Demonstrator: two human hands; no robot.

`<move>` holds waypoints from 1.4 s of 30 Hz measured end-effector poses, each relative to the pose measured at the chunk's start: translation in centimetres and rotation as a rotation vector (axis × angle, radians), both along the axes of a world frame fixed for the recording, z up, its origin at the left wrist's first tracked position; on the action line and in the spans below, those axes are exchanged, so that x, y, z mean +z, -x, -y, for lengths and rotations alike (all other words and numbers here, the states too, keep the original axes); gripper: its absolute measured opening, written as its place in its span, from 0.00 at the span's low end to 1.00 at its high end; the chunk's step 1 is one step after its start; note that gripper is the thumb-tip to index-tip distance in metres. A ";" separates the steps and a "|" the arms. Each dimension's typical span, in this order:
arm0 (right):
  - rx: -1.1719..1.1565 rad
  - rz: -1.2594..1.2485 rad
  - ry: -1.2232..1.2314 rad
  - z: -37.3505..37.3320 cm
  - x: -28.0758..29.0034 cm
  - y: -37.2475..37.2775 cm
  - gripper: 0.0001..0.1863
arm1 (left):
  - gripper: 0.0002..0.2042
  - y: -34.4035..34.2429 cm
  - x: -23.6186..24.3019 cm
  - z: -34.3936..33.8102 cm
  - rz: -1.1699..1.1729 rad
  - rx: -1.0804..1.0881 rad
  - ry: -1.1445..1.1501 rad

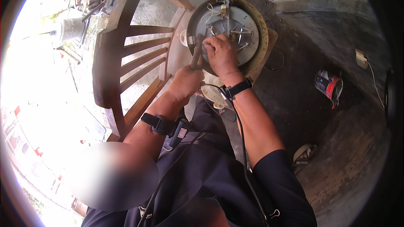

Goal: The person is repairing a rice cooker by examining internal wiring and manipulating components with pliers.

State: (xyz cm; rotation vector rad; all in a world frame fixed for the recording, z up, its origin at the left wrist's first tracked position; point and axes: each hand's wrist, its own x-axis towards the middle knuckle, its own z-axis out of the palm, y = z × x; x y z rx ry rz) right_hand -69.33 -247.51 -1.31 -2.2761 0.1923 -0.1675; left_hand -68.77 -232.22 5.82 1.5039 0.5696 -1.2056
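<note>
A round metal appliance [252,21] like a rice cooker shows its grey inside, with wires, a bracket and thin metal parts. My left hand [185,85] is closed at its near left edge. A dark rod-like tool handle [196,57] rises from that fist; its kind is unclear. Over the near left part of the appliance's inside, my right hand [222,56] has thumb and fingers pinched together. What lies between those fingertips is hidden. A white plastic handle [183,38] sticks out at the appliance's left side.
A slatted wooden chair or bench frame [145,50] stands close on the left. A dark container with a red band [329,87] lies to the right, below a wall socket box [361,59] with a cord. Nearer is a pale object [304,154]. Black cables [242,143] run along my arms.
</note>
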 end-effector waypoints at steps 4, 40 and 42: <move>-0.016 -0.013 -0.023 0.0 0.0 -0.1 0.05 | 0.14 0.0 -0.4 0.2 0.054 -0.043 -0.085; -0.099 -0.139 -0.065 0.4 0.2 -1.7 0.09 | 0.12 0.0 -1.0 -2.0 0.386 -0.446 -0.220; -0.097 -0.212 -0.030 0.4 0.3 -2.3 0.10 | 0.12 0.1 -0.7 -1.9 0.282 -0.358 -0.156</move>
